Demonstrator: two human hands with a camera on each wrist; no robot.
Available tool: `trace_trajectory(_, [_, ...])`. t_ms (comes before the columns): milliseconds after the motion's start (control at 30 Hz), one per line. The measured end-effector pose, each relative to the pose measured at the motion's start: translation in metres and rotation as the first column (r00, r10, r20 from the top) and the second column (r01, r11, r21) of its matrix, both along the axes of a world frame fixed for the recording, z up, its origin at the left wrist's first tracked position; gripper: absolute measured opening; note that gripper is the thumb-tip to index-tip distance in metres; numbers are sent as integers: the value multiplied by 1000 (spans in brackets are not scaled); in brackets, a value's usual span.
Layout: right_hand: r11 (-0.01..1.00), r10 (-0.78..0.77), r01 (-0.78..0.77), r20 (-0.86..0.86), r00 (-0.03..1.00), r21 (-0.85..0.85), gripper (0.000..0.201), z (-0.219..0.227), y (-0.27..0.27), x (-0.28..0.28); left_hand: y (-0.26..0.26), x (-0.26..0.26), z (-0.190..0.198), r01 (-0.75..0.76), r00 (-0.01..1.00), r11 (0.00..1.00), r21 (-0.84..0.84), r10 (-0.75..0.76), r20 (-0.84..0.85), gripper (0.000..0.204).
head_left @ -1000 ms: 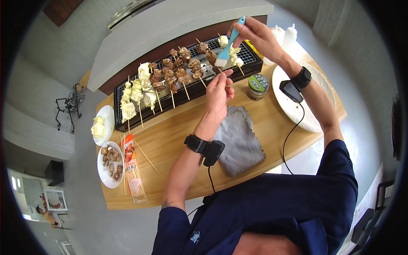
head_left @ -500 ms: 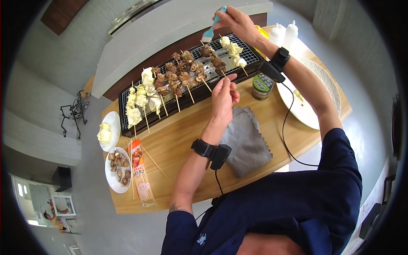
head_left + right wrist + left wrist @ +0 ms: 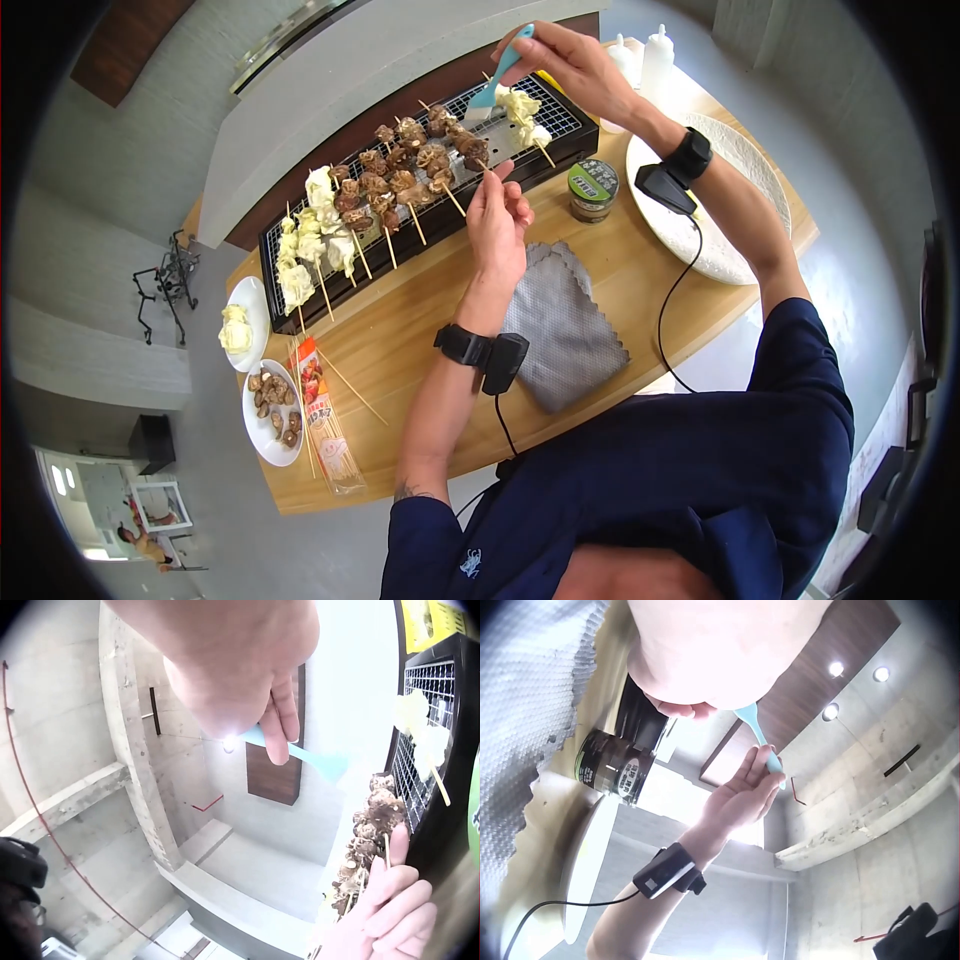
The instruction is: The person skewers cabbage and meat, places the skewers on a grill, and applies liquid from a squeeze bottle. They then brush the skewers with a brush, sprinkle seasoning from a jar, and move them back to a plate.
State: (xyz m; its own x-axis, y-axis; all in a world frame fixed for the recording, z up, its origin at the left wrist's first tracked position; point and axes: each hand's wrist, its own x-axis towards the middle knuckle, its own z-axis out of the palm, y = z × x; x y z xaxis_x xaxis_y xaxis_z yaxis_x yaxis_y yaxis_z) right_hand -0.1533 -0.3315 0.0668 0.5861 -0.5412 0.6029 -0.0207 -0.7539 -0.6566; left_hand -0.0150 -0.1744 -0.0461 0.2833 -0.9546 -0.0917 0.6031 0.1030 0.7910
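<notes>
My left hand (image 3: 497, 225) pinches the near end of a mushroom skewer (image 3: 462, 138) lying on the grill (image 3: 590, 140). In my right hand (image 3: 585, 75) is a light-blue basting brush (image 3: 492, 90), gripped by its handle with the pale bristles pointing down. The bristles are close beside the upper mushrooms of that skewer, over the grill mesh. To the right lies a cabbage skewer (image 3: 522, 108). More mushroom skewers (image 3: 400, 160) and several cabbage skewers (image 3: 310, 235) cover the left part of the grill. The right wrist view shows the brush (image 3: 322, 761) above the mushrooms (image 3: 375, 817).
A seasoning jar (image 3: 593, 190) stands before the grill, near a grey cloth (image 3: 565, 330). At right are a large white plate (image 3: 740, 250) and squeeze bottles (image 3: 657, 62). Plates of cabbage (image 3: 258, 300) and mushrooms (image 3: 270, 440) and a skewer packet (image 3: 328, 430) lie at left.
The brush went from the near mushrooms of the held skewer to its far tip, then dropped back beside the upper mushrooms. My left hand keeps its pinch on the stick.
</notes>
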Motion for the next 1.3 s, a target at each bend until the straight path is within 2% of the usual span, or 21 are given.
trace_trajectory(67, [995,75,-63,158,985,-78,34,-2,-8,-12,0,-1,-3,-6,998,999,49,10,-65,42])
trace_trajectory(100, [993,43,-24,159,986,-118,35,-2,-13,-20,-1,-2,-6,6,997,997,78,0,-82,51])
trace_trajectory(267, [997,-25,30,71,997,-71,38,-6,-28,-51,6,-26,5,90,992,987,133,-76,-104,60])
trace_trajectory(333, [998,-54,54,1,999,-23,38,-8,-26,-56,1,-36,8,151,987,972,181,-158,23,56])
trace_trajectory(367, [998,-65,65,-10,998,-10,38,-11,-26,-56,-3,-37,4,142,990,976,164,-143,-7,50])
trace_trajectory(500, [999,-31,33,-39,999,33,37,-14,-21,-51,-23,-32,2,138,986,974,178,-152,63,45])
trace_trajectory(600, [999,-32,33,-49,998,19,35,-14,-20,-44,-30,-29,-1,146,986,973,178,-158,51,33])
trace_trajectory(700, [999,-47,47,-3,999,11,35,-10,-25,-36,-29,-33,-9,133,990,986,104,-136,23,20])
trace_trajectory(867, [991,-106,102,-42,994,-85,38,-6,-51,-23,-10,-34,-5,142,988,984,108,-148,51,22])
trace_trajectory(933, [988,-99,102,32,995,-115,36,4,-50,-19,-4,-32,-1,135,988,984,113,-143,61,23])
trace_trajectory(1000, [969,-228,220,69,971,109,36,21,-39,-17,1,-30,2,134,989,984,117,-140,43,24])
trace_trajectory(1033, [963,-147,130,57,987,236,39,16,-49,-16,3,-29,3,130,990,985,114,-136,43,24])
trace_trajectory(1067, [964,-146,129,57,988,233,39,7,-55,-11,4,-28,3,135,989,985,112,-141,46,25])
trace_trajectory(1133, [988,-131,139,116,985,-64,36,-5,-57,-3,5,-27,4,139,988,985,106,-144,49,25])
trace_trajectory(1267, [995,-84,83,-11,996,-47,36,-11,-42,-10,7,-26,5,136,989,986,101,-140,36,27])
trace_trajectory(1300, [997,-24,27,47,999,-71,36,-17,-48,-9,7,-25,7,138,989,986,92,-142,34,27])
